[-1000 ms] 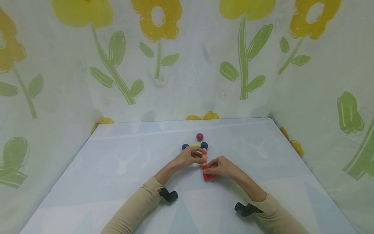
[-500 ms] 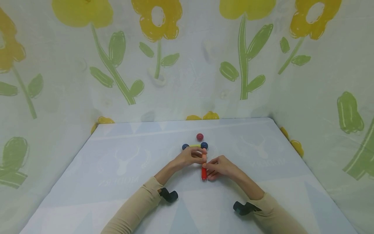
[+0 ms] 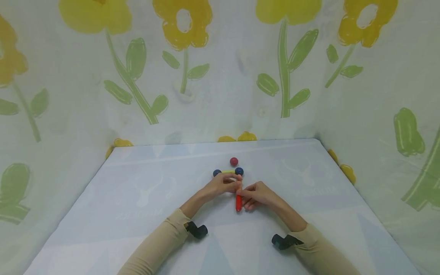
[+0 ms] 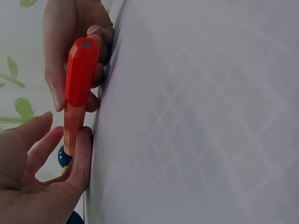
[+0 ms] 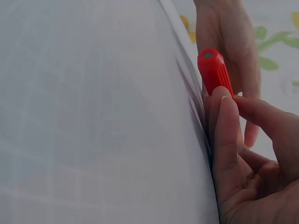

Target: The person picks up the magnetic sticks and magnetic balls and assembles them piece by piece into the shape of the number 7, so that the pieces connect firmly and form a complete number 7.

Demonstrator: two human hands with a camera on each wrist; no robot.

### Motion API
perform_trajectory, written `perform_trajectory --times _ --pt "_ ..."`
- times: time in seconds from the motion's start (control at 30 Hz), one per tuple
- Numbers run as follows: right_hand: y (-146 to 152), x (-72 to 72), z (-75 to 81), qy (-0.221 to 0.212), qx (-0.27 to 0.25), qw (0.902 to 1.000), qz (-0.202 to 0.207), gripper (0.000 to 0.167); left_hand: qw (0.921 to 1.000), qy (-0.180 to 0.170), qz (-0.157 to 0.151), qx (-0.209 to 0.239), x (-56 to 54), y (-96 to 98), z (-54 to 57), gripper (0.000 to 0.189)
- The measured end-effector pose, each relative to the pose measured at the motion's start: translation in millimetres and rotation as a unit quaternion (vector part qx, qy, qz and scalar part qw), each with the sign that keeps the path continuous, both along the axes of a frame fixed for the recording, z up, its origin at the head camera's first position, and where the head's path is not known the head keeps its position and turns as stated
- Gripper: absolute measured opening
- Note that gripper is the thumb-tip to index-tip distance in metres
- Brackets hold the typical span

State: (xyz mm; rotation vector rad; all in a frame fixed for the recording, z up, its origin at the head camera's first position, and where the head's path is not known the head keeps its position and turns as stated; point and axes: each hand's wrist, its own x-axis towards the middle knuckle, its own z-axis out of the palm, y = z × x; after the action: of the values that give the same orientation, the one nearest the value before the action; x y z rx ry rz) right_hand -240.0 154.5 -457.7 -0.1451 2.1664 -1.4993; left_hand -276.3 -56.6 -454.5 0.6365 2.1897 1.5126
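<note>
Red stick (image 3: pixel 238 202) sits pretty much dead center on the table (image 3: pixel 137 229), caught between both hands. It's a ribbed red handle with a paler orange shaft, kind of like a toy screwdriver. Its long axis runs 12 to 6 in the head view: the fat red end points toward the person at 6, the orange end points away at 12 toward the balls.

Left hand (image 3: pixel 221 184) comes in from about 9 o'clock and pinches the far orange end with curled fingertips. Right hand (image 3: pixel 256 194) comes in from 3 o'clock and grips the middle, fingers wrapped around it. Both are equally close, really.

Just past the hands at 12: two blue balls (image 3: pixel 239 171) joined by a yellow rod (image 3: pixel 227 172), and a red ball (image 3: pixel 234 161) a bit farther back.
</note>
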Motion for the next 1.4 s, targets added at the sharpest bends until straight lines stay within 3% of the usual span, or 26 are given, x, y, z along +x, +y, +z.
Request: perform_trajectory --times 0.17,0.37,0.57,0.73,1.0,1.13,1.4 --pt "-1.6 -0.4 -0.6 0.000 -0.011 0.9999 -0.003 0.042 0.9995 0.022 -0.001 -0.022 0.1 -1.1 2.3 0.041" --pt "-3.5 -1.0 0.9 -0.002 -0.016 0.9999 -0.006 0.043 0.9910 0.096 0.009 -0.093 -4.5 -1.3 14.9 0.038" --pt "-2.6 -2.2 1.9 -0.013 -0.015 0.9997 -0.011 0.038 0.9777 0.153 0.061 -0.130 -18.7 1.7 32.3 0.035" --pt "-2.6 -5.0 2.4 -0.025 0.004 0.9994 -0.025 0.037 0.9624 0.190 0.118 -0.155 -38.4 4.3 38.2 0.030" --pt "-5.8 -6.5 4.6 -0.037 0.025 0.9985 -0.032 0.039 0.9460 0.202 0.139 -0.212 -62.6 10.4 29.8 0.036" --pt "-6.8 -6.1 4.2 -0.038 0.027 0.9985 -0.031 0.038 0.9377 0.199 0.143 -0.247 -67.9 16.3 26.9 0.042" --pt "-7.8 -3.3 3.1 -0.036 0.038 0.9979 -0.038 0.037 0.9324 0.181 0.152 -0.274 -73.2 26.0 22.5 0.043"
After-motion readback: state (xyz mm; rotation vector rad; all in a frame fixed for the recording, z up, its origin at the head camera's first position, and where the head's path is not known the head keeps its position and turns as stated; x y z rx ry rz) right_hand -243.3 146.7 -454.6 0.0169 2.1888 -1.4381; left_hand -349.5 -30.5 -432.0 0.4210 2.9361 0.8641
